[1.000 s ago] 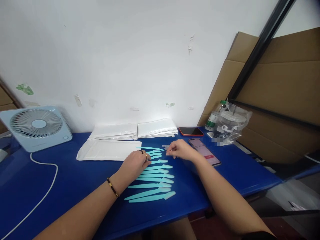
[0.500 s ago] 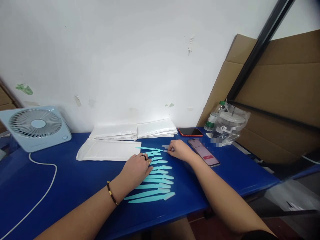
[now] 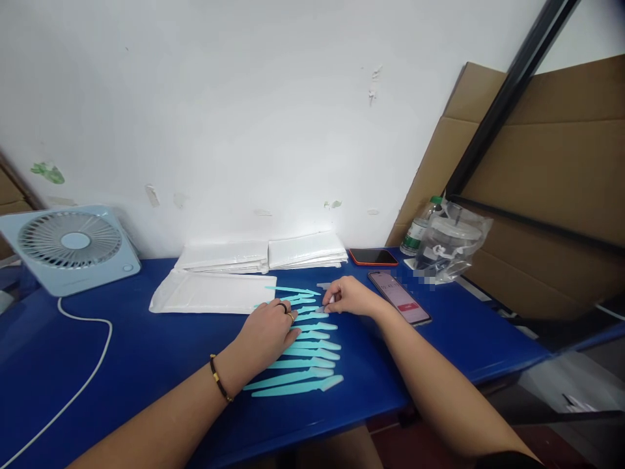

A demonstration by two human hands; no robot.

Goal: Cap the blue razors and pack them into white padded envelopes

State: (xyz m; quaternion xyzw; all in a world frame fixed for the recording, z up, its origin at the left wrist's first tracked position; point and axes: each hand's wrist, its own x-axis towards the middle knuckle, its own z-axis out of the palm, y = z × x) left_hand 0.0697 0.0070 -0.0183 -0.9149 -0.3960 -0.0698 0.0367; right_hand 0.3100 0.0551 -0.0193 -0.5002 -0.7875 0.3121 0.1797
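Several thin turquoise razor sticks (image 3: 303, 365) lie side by side in a row on the blue table (image 3: 146, 365). My left hand (image 3: 267, 331) rests flat on the handles at the row's left, fingers stretched out, rings on two of them. My right hand (image 3: 349, 296) is at the far right end of the row, its fingertips pinched on the pale head of one turquoise stick (image 3: 315, 311). A small clear cap (image 3: 323, 286) lies just beyond it.
A white padded envelope (image 3: 209, 293) lies left of the row, with stacks of more envelopes (image 3: 263, 254) behind. A pale blue fan (image 3: 71, 246) and its white cable (image 3: 92, 365) sit at the left. Two phones (image 3: 399, 296) and a bagged bottle (image 3: 446, 244) stand right, before leaning cardboard (image 3: 537, 169).
My right hand moved down from the clear cap to the head of a stick in the row and pinched it. My left hand slid slightly nearer over the handles.
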